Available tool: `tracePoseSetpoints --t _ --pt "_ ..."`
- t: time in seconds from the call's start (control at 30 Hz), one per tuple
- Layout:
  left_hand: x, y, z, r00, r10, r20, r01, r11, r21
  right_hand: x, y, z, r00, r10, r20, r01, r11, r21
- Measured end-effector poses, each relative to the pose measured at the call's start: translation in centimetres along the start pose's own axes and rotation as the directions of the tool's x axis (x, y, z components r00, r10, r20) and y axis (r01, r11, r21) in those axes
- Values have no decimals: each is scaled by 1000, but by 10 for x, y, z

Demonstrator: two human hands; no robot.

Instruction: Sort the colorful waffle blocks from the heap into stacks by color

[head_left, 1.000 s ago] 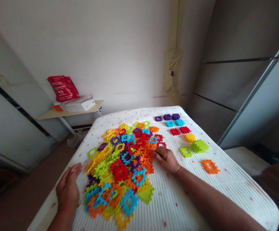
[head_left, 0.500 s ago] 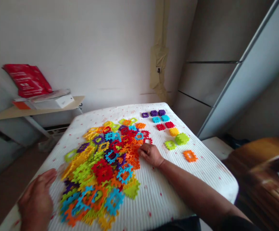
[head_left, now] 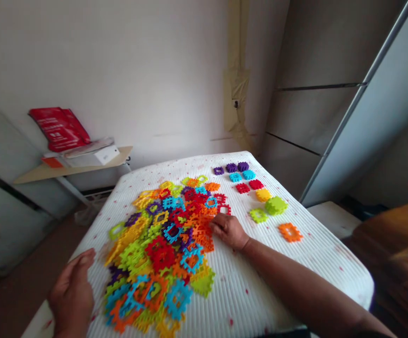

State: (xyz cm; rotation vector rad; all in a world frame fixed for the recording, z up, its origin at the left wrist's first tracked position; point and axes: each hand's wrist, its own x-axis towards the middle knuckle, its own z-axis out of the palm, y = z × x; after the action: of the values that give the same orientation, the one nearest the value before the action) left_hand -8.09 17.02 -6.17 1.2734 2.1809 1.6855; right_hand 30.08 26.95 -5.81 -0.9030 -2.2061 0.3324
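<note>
Below, a white-covered table (head_left: 239,300) is bearing a heap of toothed pieces (head_left: 160,253) at lower centre, the left hand (head_left: 73,293) is hanging lower left, fingers loosely straight and empty, while the right hand (head_left: 230,231) is resting, fingers curled, grip unclear, at the heap's right edge.

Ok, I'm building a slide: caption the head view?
Right hand at the edge of a mixed pile of colourful tiles, left hand beside it, single-colour stacks apart.
</note>
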Motion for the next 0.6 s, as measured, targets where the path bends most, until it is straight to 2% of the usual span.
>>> tracePoseSetpoints --t 0.07,0.1,0.2,0.23,0.27,0.3,0.37,0.4,0.5,0.6 --pt "5 20 5 997 -36 -69 38 999 17 -1 -1 2 999 -35 -8 35 999 -20" --pt "9 31 9 997 0 -76 1 1000 22 -1 -1 3 999 -52 -7 51 998 -33" --pt "28 72 29 970 242 -18 -240 968 68 -1 -3 6 997 -77 7 77 995 -59" --pt "36 87 40 950 311 37 -313 946 85 -1 -4 6 997 -77 11 77 995 -58" --pt "43 102 52 926 352 140 -367 925 100 -1 -5 6 997 -73 12 74 996 -54" --pt "50 115 66 905 359 229 -392 913 115 -1 -5 6 997 -70 13 71 996 -45" --pt "63 137 101 851 299 431 -412 890 197 -1 -6 6 998 -66 13 67 997 -24" --pt "68 146 120 802 252 542 -442 860 254 -1 -6 6 998 -66 14 66 998 -14" --pt "77 161 176 739 177 650 -470 827 309 -2 -7 5 998 -63 8 63 998 0" --pt "78 168 223 715 88 693 -471 793 385 -2 -7 6 999 -49 2 49 999 2"
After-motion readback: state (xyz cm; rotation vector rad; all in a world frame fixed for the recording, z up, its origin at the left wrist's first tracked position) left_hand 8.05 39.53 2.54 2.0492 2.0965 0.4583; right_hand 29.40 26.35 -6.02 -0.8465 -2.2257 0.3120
